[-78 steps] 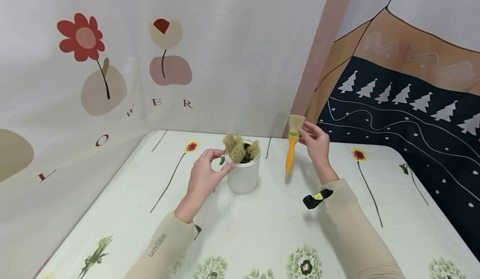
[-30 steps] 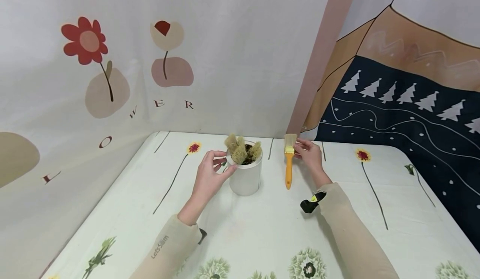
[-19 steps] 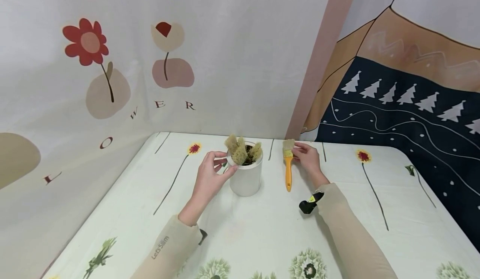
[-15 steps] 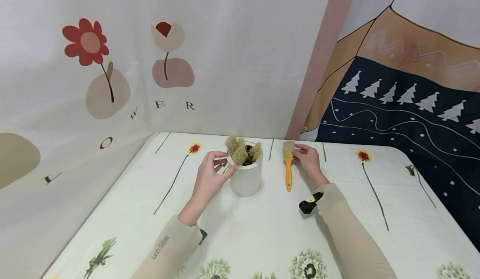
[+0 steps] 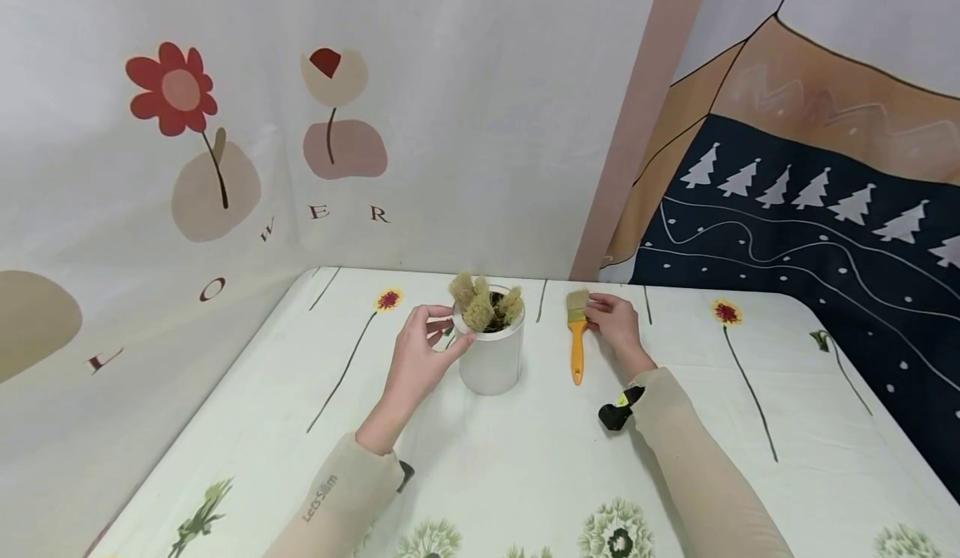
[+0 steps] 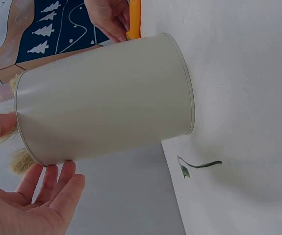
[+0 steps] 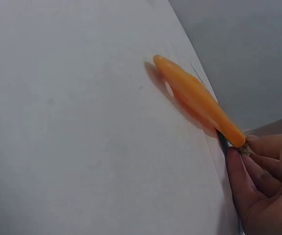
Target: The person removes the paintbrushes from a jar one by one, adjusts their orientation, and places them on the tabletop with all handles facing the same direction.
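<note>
A white cylindrical pot (image 5: 491, 366) stands upright on the table, with fluffy yellowish-green tufts (image 5: 474, 304) rising from its mouth and something dark inside. My left hand (image 5: 418, 350) holds the pot at the left of its rim, thumb on the near side and fingers farther back. The left wrist view shows the fingertips against the pot's wall (image 6: 106, 98). To the right of the pot, my right hand (image 5: 617, 321) pinches a paintbrush (image 5: 577, 341) near its metal band. Its pale bristles point away from me, and its orange handle (image 7: 194, 95) lies on or very close to the tabletop.
The table (image 5: 480, 475) wears a white cloth printed with flowers. A pale curtain (image 5: 465, 125) hangs behind it, and a dark panel with white trees (image 5: 787, 208) is at the right. A black strap device (image 5: 617, 412) sits at my right cuff.
My right hand has lowered the paintbrush from above the table down to its surface, handle toward me. My left hand has kept its hold on the pot, which stands where it was.
</note>
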`<action>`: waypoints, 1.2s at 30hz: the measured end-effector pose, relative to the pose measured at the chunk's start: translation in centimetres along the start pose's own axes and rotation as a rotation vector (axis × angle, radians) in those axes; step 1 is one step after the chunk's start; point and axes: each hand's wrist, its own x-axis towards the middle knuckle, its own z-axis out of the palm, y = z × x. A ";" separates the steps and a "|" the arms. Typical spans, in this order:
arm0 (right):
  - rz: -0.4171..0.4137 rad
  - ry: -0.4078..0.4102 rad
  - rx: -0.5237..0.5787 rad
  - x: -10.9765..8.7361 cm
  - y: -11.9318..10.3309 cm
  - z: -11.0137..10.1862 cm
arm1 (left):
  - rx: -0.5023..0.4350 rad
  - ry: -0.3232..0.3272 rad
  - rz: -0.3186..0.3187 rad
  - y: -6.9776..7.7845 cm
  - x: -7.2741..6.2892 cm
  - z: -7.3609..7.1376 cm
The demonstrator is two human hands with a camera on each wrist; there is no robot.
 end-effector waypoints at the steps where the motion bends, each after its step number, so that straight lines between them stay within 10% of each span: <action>1: 0.000 0.001 -0.002 0.0 0.0 0.0 | -0.001 0.000 0.000 0.0 0.0 0.0; 36: -0.024 -0.060 -0.004 -1.6 -0.8 -1.1 | 0.007 -0.007 -0.006 0.0 0.1 0.0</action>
